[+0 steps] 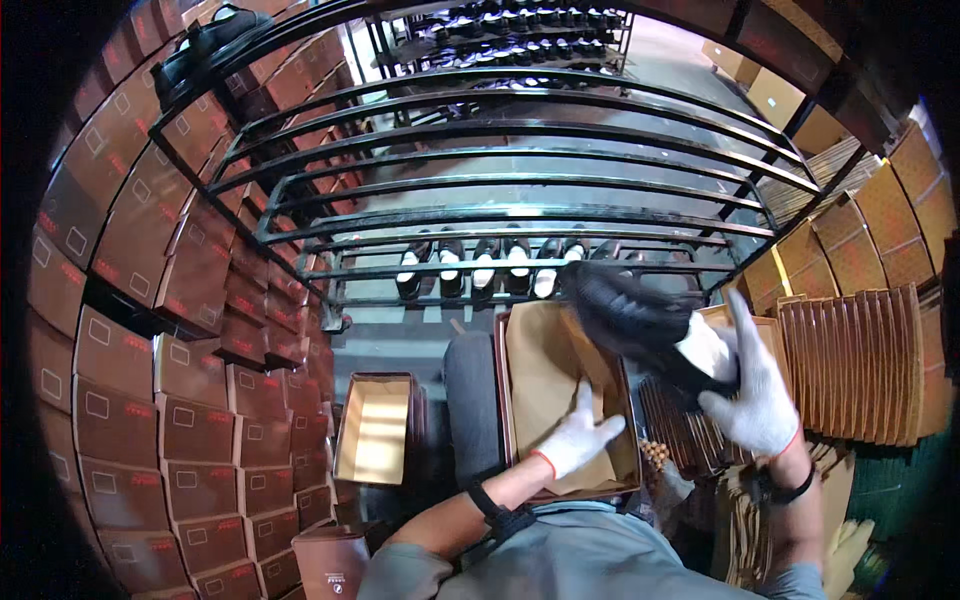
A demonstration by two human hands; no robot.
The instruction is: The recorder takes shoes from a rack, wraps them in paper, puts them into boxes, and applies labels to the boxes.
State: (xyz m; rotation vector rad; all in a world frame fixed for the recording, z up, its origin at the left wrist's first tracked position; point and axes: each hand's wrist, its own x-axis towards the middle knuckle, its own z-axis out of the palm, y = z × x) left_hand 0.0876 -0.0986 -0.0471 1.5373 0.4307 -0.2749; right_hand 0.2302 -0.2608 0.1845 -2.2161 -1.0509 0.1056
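In a white glove with a red cuff, my right hand (758, 408) grips a black shoe (625, 308) with a pale insole, raised over the right side of an open shoebox. Motion smears the shoe, and whether a second one lies under it I cannot tell. The shoebox (503, 400) stands in front of my body, lined with brown paper (540, 375). My left hand (580, 440), also gloved, rests at the paper inside the box with its fingers apart.
A black metal rack (500, 188) stands ahead, with several black shoes (450, 265) on its low tier. Stacked brown shoeboxes (120, 430) wall the left. An open empty box (375, 430) sits left of a dark padded surface (472, 400). Folded cardboard (850, 365) is packed at the right.
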